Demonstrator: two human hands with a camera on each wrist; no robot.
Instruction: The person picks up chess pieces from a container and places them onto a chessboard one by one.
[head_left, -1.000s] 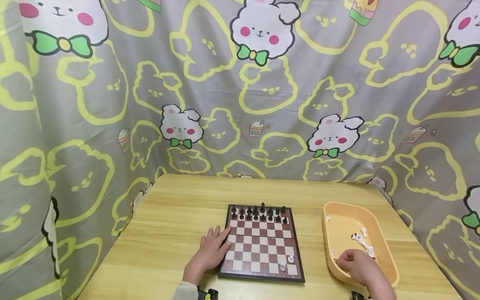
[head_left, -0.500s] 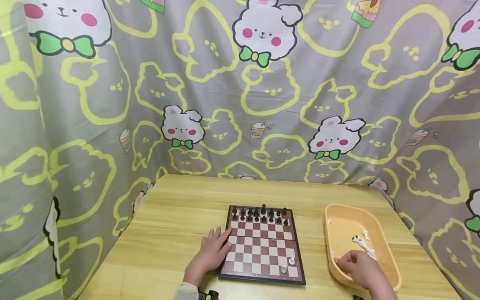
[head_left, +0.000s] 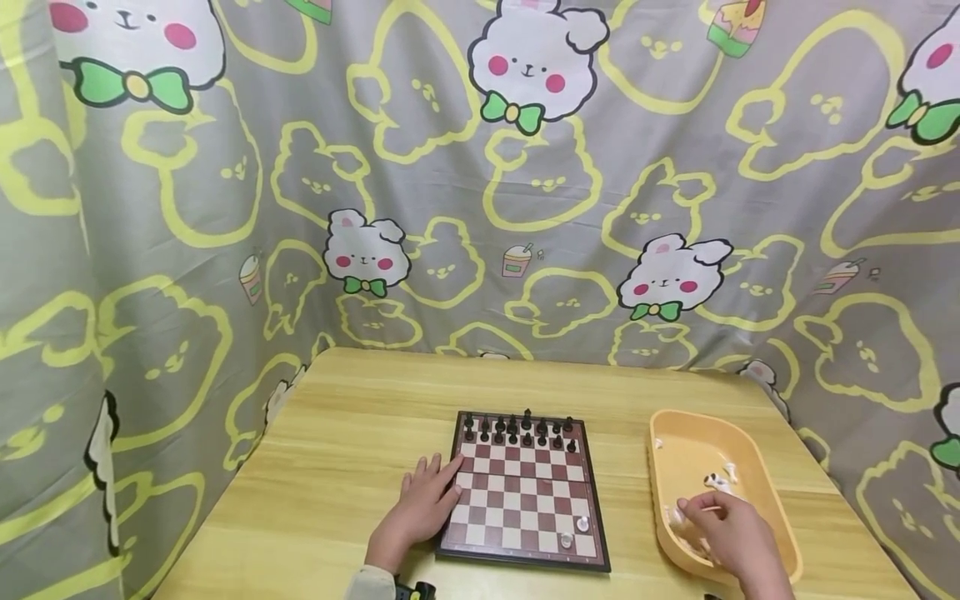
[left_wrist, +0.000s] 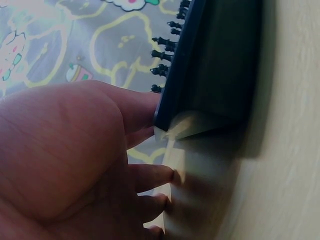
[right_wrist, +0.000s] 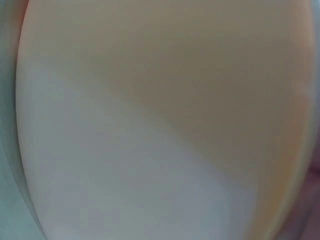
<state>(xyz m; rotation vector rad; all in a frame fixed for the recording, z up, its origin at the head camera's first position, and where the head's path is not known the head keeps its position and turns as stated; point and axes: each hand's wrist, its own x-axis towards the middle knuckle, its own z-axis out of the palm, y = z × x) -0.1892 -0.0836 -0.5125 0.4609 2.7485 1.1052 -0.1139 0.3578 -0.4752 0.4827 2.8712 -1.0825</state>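
In the head view my left hand (head_left: 424,504) rests against the left edge of the chessboard (head_left: 517,503), its fingers fairly straight. The left wrist view shows that hand (left_wrist: 65,155) touching the board's dark side (left_wrist: 215,70). Black chess pieces (head_left: 513,435) stand in two rows along the far side. Two white pieces stand near the right front corner, one of them a small pale piece (head_left: 582,524). Over the orange tray (head_left: 693,433), my right hand (head_left: 731,529) has thumb and fingers together, pinching a white chess piece (head_left: 677,517), mostly hidden at the fingertips.
More white pieces (head_left: 731,472) lie loose in the tray, right of the board. Both stand on a wooden table (head_left: 360,417), with a patterned curtain (head_left: 450,208) behind and at the sides. The right wrist view is filled by a blurred tray wall (right_wrist: 165,100).
My right hand has risen a little from the tray's front left part, and a white piece now shows at its fingertips. My left hand keeps its place on the board's edge.
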